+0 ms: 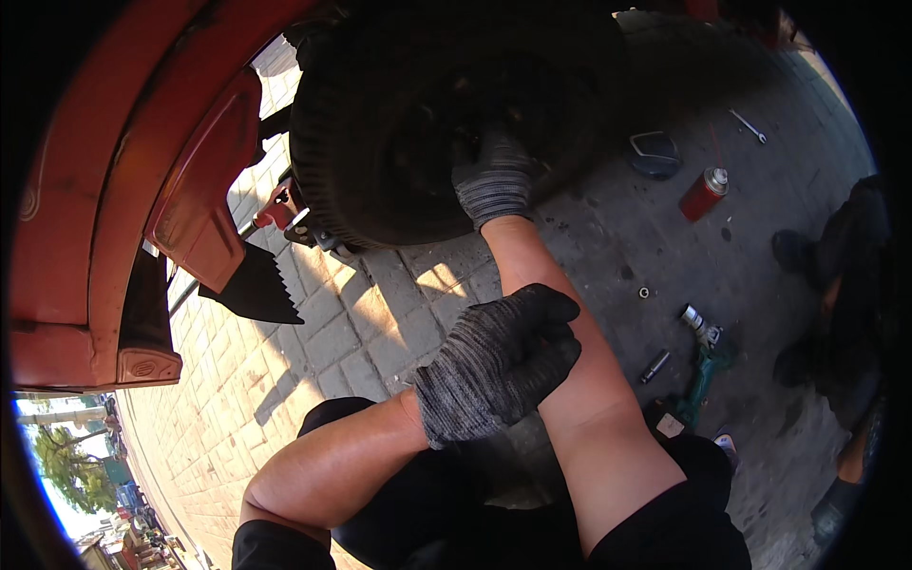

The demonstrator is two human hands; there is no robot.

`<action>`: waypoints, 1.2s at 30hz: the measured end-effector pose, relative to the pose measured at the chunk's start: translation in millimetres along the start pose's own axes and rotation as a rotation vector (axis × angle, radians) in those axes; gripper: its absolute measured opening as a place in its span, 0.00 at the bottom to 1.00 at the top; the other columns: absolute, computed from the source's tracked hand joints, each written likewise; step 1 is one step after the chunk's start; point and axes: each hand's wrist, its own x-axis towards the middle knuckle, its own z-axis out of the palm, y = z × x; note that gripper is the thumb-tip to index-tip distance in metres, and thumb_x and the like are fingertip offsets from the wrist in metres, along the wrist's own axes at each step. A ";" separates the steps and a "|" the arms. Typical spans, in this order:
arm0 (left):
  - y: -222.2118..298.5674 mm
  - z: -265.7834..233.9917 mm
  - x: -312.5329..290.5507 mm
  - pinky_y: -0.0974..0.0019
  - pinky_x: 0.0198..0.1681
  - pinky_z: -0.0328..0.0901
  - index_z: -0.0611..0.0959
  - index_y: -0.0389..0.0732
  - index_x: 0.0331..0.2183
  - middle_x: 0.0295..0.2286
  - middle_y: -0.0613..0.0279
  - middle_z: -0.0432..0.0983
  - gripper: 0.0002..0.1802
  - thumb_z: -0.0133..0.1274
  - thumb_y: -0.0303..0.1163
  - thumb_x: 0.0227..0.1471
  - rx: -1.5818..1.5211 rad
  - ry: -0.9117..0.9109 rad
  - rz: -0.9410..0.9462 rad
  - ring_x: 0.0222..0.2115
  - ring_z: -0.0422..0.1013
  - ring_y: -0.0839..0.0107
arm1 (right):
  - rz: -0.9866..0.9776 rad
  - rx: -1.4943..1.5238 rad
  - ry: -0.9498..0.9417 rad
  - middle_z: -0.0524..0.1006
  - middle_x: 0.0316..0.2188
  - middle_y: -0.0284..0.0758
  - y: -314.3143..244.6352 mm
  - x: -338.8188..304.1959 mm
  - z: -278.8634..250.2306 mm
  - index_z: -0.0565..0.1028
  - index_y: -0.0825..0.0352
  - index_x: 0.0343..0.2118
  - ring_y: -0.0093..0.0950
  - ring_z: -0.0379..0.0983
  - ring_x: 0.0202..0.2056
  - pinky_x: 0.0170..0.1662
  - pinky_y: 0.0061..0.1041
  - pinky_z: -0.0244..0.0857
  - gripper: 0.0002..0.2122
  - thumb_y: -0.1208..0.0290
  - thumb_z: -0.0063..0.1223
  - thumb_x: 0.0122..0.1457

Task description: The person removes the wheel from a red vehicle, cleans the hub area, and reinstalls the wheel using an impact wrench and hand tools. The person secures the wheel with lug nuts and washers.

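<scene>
A dark wheel with a treaded tyre (328,180) fills the top middle, its hub in deep shadow. My right hand (496,180), in a grey knit glove with dark finger coating, reaches into the wheel's centre. Its fingertips are lost in the shadow, so their grip cannot be made out. Nearer to me, my left hand (503,366), gloved the same way, is held closed in front of my right forearm. Its fingers are curled in, and anything inside them is hidden.
Red vehicle bodywork (71,237) with a black mud flap (252,290) stands left. On the right pavement lie a green cordless impact wrench (705,370), a socket (655,366), a small metal ring-shaped piece (644,293), a red spray can (703,195) and a spanner (749,126). Another person (845,285) is far right.
</scene>
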 end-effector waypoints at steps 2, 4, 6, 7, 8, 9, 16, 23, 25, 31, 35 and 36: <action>1.7 -0.9 1.1 0.67 0.48 0.66 0.73 0.34 0.48 0.39 0.57 0.75 0.19 0.51 0.22 0.54 0.004 -0.004 -0.009 0.42 0.71 0.71 | -0.028 0.005 0.035 0.76 0.37 0.50 0.7 -1.0 2.2 0.73 0.68 0.42 0.47 0.73 0.40 0.46 0.41 0.67 0.18 0.61 0.53 0.52; 1.5 -1.8 2.6 0.67 0.48 0.66 0.73 0.34 0.48 0.39 0.56 0.75 0.18 0.51 0.22 0.54 0.013 -0.011 -0.015 0.42 0.71 0.71 | -0.046 -0.019 0.088 0.75 0.39 0.51 0.7 -0.5 3.6 0.73 0.68 0.43 0.47 0.72 0.41 0.47 0.41 0.66 0.19 0.60 0.52 0.53; -1.0 -1.7 3.9 0.67 0.48 0.66 0.73 0.33 0.48 0.38 0.56 0.76 0.18 0.51 0.22 0.54 0.026 -0.015 -0.018 0.42 0.71 0.71 | -0.026 -0.030 0.079 0.75 0.39 0.51 -0.7 0.9 2.8 0.72 0.69 0.44 0.47 0.72 0.41 0.47 0.41 0.66 0.20 0.58 0.50 0.55; -3.0 -1.0 4.6 0.67 0.44 0.67 0.74 0.34 0.47 0.35 0.57 0.76 0.18 0.52 0.25 0.53 0.009 0.010 0.032 0.39 0.72 0.71 | -0.015 -0.035 0.074 0.75 0.39 0.51 -1.8 1.9 1.5 0.72 0.69 0.44 0.47 0.72 0.42 0.47 0.41 0.66 0.20 0.58 0.49 0.55; -5.2 0.3 5.5 0.67 0.41 0.68 0.74 0.35 0.46 0.33 0.57 0.77 0.18 0.53 0.27 0.52 -0.008 0.035 0.081 0.35 0.74 0.70 | 0.035 -0.016 0.009 0.75 0.40 0.51 -3.2 3.3 -0.5 0.72 0.69 0.44 0.48 0.72 0.42 0.48 0.41 0.66 0.20 0.57 0.48 0.56; -7.6 1.5 6.2 0.66 0.38 0.69 0.75 0.36 0.45 0.30 0.57 0.77 0.18 0.54 0.30 0.51 -0.024 0.054 0.093 0.32 0.75 0.69 | 0.084 0.003 -0.055 0.75 0.40 0.51 -4.7 4.7 -3.0 0.72 0.69 0.45 0.48 0.72 0.42 0.48 0.41 0.65 0.21 0.55 0.47 0.57; -16.1 -1.7 8.4 0.68 0.36 0.69 0.75 0.36 0.45 0.29 0.57 0.77 0.18 0.54 0.29 0.51 -0.039 0.070 0.148 0.31 0.75 0.70 | 0.154 -0.024 -0.313 0.71 0.48 0.51 -13.7 6.8 -17.2 0.70 0.67 0.50 0.46 0.69 0.50 0.54 0.40 0.63 0.22 0.55 0.40 0.59; -12.6 -5.3 10.5 0.68 0.36 0.69 0.75 0.34 0.45 0.29 0.57 0.77 0.17 0.53 0.29 0.53 -0.010 0.063 0.142 0.32 0.75 0.71 | 0.274 0.100 -0.405 0.72 0.46 0.53 -10.9 10.2 -15.2 0.70 0.70 0.48 0.48 0.68 0.49 0.52 0.42 0.62 0.26 0.50 0.38 0.60; -11.3 -6.0 10.4 0.68 0.37 0.69 0.75 0.34 0.45 0.30 0.57 0.77 0.17 0.53 0.29 0.53 -0.004 0.070 0.160 0.32 0.74 0.71 | 0.224 0.066 -0.317 0.71 0.47 0.53 -11.7 8.1 -16.0 0.70 0.70 0.48 0.48 0.68 0.49 0.53 0.42 0.62 0.26 0.49 0.37 0.60; -8.2 -9.5 7.3 0.69 0.41 0.68 0.74 0.34 0.46 0.32 0.57 0.77 0.18 0.52 0.27 0.53 -0.040 0.055 0.127 0.36 0.73 0.73 | 0.389 0.072 -0.356 0.71 0.48 0.51 -8.6 8.5 -5.6 0.70 0.70 0.48 0.46 0.67 0.50 0.53 0.42 0.61 0.25 0.51 0.38 0.60; -6.2 -7.9 7.6 0.69 0.42 0.67 0.73 0.33 0.46 0.34 0.59 0.76 0.18 0.52 0.27 0.53 -0.050 0.053 0.100 0.37 0.72 0.74 | 0.106 -0.082 -0.418 0.73 0.45 0.50 -0.7 9.9 6.5 0.72 0.68 0.47 0.45 0.69 0.48 0.52 0.40 0.62 0.22 0.54 0.42 0.58; -5.9 -7.5 7.8 0.70 0.43 0.67 0.73 0.33 0.46 0.34 0.60 0.76 0.17 0.52 0.26 0.53 -0.055 0.057 0.085 0.37 0.72 0.75 | 0.137 -0.038 -0.428 0.73 0.45 0.49 0.5 8.1 7.1 0.72 0.68 0.47 0.44 0.69 0.48 0.52 0.40 0.62 0.22 0.55 0.42 0.57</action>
